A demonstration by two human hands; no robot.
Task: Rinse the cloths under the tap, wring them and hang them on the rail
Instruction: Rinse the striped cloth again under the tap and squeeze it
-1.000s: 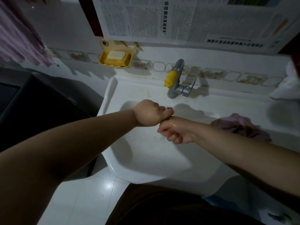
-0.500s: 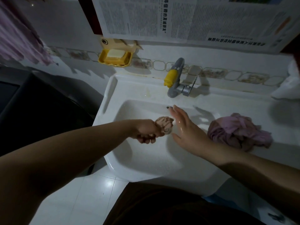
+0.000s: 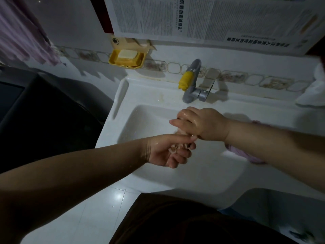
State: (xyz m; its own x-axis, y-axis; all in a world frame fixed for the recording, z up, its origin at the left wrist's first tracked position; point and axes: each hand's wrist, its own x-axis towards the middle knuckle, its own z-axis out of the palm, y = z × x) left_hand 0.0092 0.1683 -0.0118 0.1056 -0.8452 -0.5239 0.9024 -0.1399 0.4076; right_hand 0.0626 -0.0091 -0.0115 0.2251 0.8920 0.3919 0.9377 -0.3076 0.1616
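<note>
A small wet pinkish cloth [image 3: 175, 148] is bunched between both hands over the white basin [image 3: 140, 120]. My left hand [image 3: 168, 152] grips its near end from below, palm up. My right hand [image 3: 198, 123] closes over its far end from above, just in front of the grey tap [image 3: 191, 85] with a yellow piece on its spout. Most of the cloth is hidden by the fingers. A second, purple cloth [image 3: 246, 155] lies on the basin's right ledge, mostly behind my right forearm. No water stream is visible.
A yellow soap dish [image 3: 126, 59] with a soap bar hangs on the wall at back left. Newspaper [image 3: 211, 20] covers the wall above. A pink towel [image 3: 22, 32] hangs at top left. A dark appliance [image 3: 44, 111] stands left of the basin.
My right hand, open beside the cloth half a second ago, has closed over the cloth's far end. My left hand has turned palm up and moved slightly nearer.
</note>
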